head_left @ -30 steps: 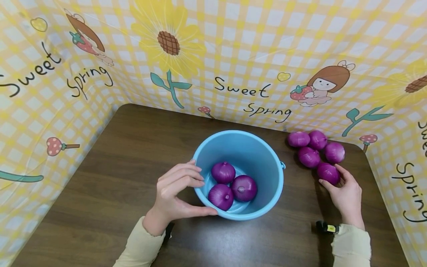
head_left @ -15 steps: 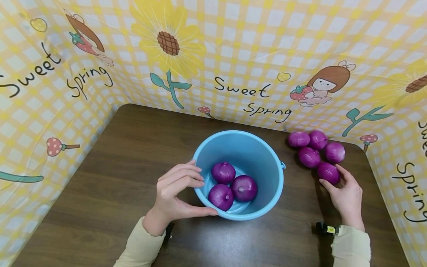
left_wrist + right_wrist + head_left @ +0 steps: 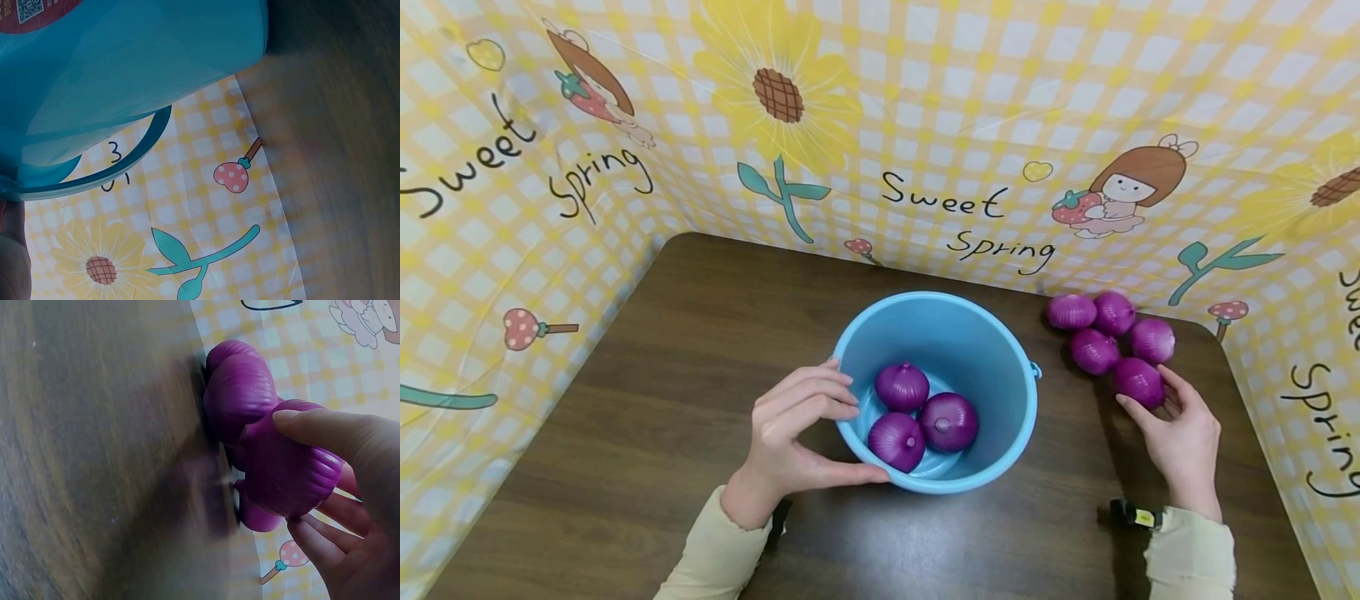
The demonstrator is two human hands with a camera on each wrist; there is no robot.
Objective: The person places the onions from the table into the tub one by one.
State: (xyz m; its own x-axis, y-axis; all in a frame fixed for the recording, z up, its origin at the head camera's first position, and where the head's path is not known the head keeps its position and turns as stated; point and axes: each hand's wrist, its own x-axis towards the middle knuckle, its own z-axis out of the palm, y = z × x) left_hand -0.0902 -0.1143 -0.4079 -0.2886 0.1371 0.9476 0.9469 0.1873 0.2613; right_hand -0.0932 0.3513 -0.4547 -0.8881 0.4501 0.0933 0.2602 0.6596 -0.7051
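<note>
A light blue bucket (image 3: 936, 392) stands on the table, and three purple onions (image 3: 949, 422) lie on its bottom. My left hand (image 3: 797, 429) grips the bucket's near-left rim, fingertips over the inner side and thumb along the front. At the right, my right hand (image 3: 1183, 442) pinches a purple onion (image 3: 1138, 383) between thumb and fingers. In the right wrist view that held onion (image 3: 290, 462) tilts above the table surface, in front of the others. Several more onions (image 3: 1093, 352) are clustered just behind it. In the left wrist view the bucket's side (image 3: 156, 56) and curved handle (image 3: 144, 150) show.
The dark wooden table (image 3: 647, 400) is bounded at the back and sides by a yellow checked cloth (image 3: 955, 100) with printed flowers. The onion cluster sits against the back cloth near the right corner. A black strap piece (image 3: 1135, 514) sits at the right wrist.
The onion in my right hand has shifted and tilted up slightly, its position a little farther back. My left hand, the bucket and the other onions stay as they were.
</note>
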